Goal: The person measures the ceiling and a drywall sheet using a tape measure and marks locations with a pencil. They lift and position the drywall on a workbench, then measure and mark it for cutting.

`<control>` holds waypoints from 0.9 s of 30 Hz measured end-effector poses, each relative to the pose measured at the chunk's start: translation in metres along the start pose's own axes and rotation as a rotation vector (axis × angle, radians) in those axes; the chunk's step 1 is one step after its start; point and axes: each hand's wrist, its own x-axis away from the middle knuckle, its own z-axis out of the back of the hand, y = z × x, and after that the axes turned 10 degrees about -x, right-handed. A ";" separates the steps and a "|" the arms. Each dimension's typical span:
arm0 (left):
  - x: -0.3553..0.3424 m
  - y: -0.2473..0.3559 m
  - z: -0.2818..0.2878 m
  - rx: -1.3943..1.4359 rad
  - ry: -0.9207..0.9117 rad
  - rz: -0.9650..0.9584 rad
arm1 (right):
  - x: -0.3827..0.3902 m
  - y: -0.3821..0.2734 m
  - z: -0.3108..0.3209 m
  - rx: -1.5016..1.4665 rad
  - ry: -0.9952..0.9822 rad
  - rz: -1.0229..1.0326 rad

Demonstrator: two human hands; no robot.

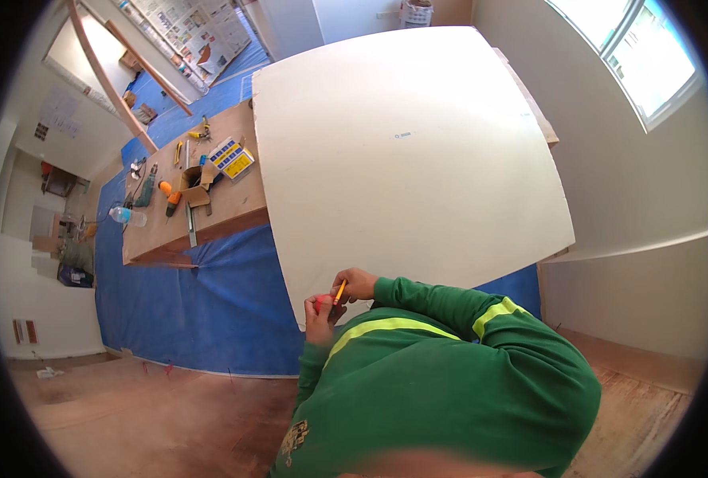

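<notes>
Both my hands are close together at the near left corner of a large off-white board (pixel 417 183). My right hand (pixel 357 284) has its fingers closed round a yellow pencil (pixel 339 292), which is tilted. Just below and to the left, my left hand (pixel 319 320) grips a small red object (pixel 323 301). The fingers cover most of it, so its kind does not show. A dark part sits between the two hands, too small to make out.
Left of the board, a wooden workbench (pixel 234 203) carries a green drill (pixel 147 187), an orange drill (pixel 170 197), an open cardboard box (pixel 195 187), a yellow-and-blue box (pixel 233 159) and a plastic bottle (pixel 128 216). Blue sheeting (pixel 210 319) covers the floor. A window (pixel 645 60) is at right.
</notes>
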 end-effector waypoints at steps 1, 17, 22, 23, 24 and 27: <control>0.000 0.001 -0.002 -0.161 -0.039 -0.031 | 0.000 0.002 0.005 0.018 -0.019 -0.001; -0.010 -0.027 0.010 0.236 -0.080 0.164 | 0.017 -0.012 0.008 0.416 -0.136 0.320; -0.005 0.002 0.004 -0.637 -0.069 -0.057 | 0.009 -0.008 0.008 0.421 -0.212 0.349; -0.005 0.005 0.007 -0.883 -0.108 -0.052 | 0.007 -0.008 0.010 0.448 -0.270 0.267; -0.002 0.006 0.013 -0.996 -0.159 -0.044 | 0.006 -0.009 0.016 0.455 -0.335 0.200; 0.015 -0.013 0.037 -1.284 -0.226 0.044 | -0.001 -0.025 0.046 0.092 -0.262 -0.013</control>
